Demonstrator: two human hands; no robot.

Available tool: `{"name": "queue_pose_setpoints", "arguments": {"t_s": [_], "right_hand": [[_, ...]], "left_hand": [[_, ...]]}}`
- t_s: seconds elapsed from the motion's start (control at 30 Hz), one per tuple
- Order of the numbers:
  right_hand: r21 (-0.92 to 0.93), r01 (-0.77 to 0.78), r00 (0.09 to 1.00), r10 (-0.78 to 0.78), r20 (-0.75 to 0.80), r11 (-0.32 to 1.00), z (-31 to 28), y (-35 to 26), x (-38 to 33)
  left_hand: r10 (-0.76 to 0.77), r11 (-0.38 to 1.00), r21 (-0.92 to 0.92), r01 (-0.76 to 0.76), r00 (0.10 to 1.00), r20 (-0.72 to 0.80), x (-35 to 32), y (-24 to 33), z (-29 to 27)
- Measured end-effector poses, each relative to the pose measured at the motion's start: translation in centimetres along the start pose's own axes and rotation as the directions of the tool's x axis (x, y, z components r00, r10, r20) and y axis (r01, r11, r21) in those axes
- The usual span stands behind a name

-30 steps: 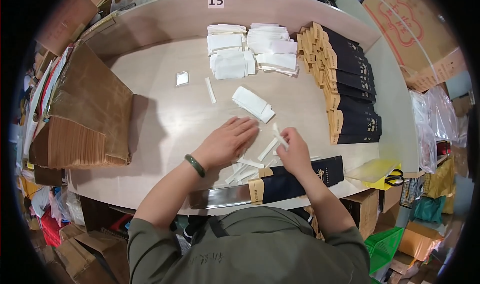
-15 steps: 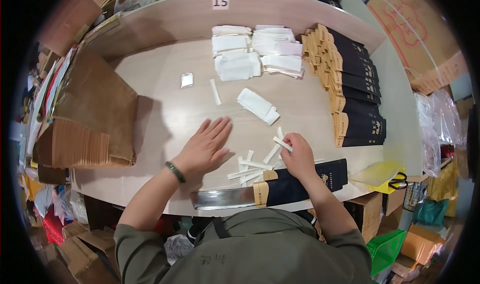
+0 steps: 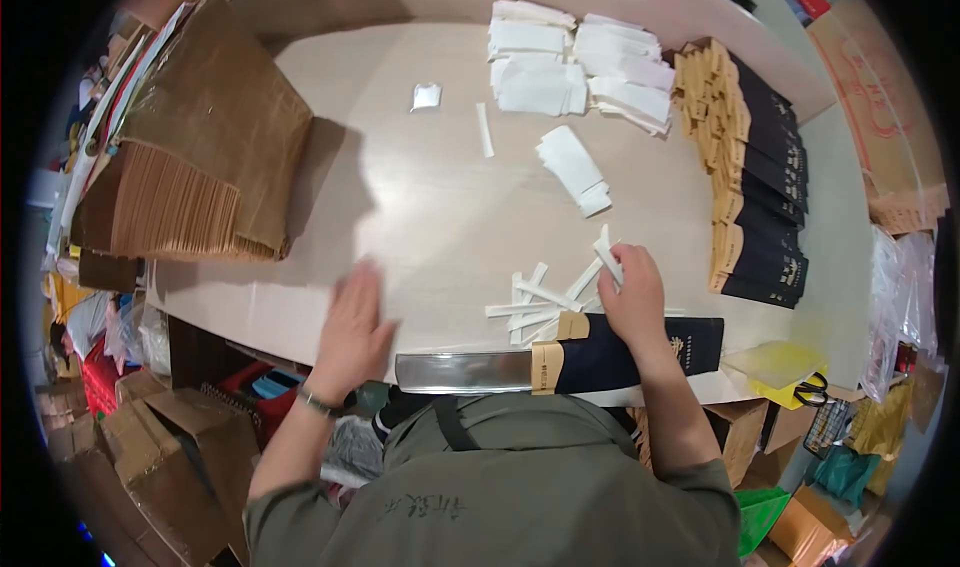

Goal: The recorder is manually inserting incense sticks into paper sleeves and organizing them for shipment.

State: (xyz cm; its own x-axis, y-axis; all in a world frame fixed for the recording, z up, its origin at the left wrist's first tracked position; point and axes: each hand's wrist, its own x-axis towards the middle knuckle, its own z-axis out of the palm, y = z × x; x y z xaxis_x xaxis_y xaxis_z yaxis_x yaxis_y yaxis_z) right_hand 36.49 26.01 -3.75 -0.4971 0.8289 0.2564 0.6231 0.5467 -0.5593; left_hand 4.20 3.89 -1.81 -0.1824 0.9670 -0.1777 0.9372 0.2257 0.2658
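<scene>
My left hand (image 3: 352,329) hovers by the table's near edge, left of the metal piece, a little blurred, with its fingers stretched out and nothing in it. A narrow white strip (image 3: 607,257) is pinched between the thumb and fingers of my right hand (image 3: 638,292). Similar white strips (image 3: 530,312) lie crossed in a loose heap to that hand's left. Beneath my right wrist, a dark blue sleeve with a tan end (image 3: 595,367) lies along the front edge. A flat, shiny silver piece (image 3: 460,372) sticks out of the sleeve's left end.
White flat packets (image 3: 540,87) form several stacks at the back; a few more (image 3: 575,172) lie mid-table. Overlapping dark sleeves (image 3: 765,182) line the right side. An open carton (image 3: 235,117) of brown sheets stands left. Black-handled scissors (image 3: 812,389) lie near yellow sheets (image 3: 775,362).
My left hand has moved left and nearer to me, off the middle of the table. My right hand keeps hold of the white strip. The whole view has shifted.
</scene>
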Motion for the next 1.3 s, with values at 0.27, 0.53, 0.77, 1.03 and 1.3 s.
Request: {"name": "queue_pose_setpoints", "arguments": {"t_s": [0.27, 0.53, 0.77, 1.03, 1.3], "right_hand": [[-0.019, -0.012, 1.0, 0.012, 0.027, 1.0, 0.4, -0.1, 0.3], [-0.041, 0.114, 0.993, -0.114, 0.004, 0.993, 0.0, -1.5, 0.7], [0.031, 0.319, 0.926, -0.318, 0.202, 0.947, 1.7, -4.9, 2.4], [-0.084, 0.109, 0.992, -0.103, 0.072, 0.99, -0.7, -2.3, 3.2], [-0.077, -0.039, 0.999, 0.04, 0.015, 0.996, -0.4, -0.6, 9.4]], "left_hand": [[-0.677, 0.704, 0.099, 0.703, 0.623, 0.393, -29.7, -1.3, 9.5], [-0.391, 0.914, -0.327, 0.239, 0.73, -0.561, -8.4, -0.1, -1.6], [0.062, 0.997, 0.068, -0.042, 0.941, -0.332, 15.1, 1.1, -3.6], [0.202, 0.979, 0.066, -0.191, 0.916, -0.346, 23.7, -0.5, -4.0], [-0.216, 0.898, -0.416, 0.141, 0.967, -0.139, 13.3, 3.6, -2.9]]}}
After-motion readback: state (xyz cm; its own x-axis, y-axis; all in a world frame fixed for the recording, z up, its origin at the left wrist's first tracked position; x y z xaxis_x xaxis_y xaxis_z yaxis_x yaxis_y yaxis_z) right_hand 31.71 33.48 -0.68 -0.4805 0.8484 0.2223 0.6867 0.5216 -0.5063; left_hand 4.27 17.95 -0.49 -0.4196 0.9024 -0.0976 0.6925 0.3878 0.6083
